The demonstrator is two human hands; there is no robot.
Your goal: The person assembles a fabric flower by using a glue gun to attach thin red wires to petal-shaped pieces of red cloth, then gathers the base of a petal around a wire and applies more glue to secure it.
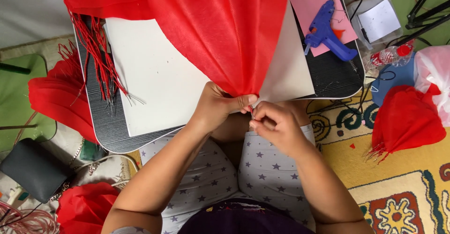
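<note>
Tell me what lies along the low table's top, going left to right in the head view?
Bundle of red wires → white sheet → gathered red fabric, pinched by the left hand → pink paper → blue glue gun.

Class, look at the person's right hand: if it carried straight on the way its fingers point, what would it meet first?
The right hand points left, so it would probably meet the left hand first, which pinches the gathered red fabric right beside it.
</note>
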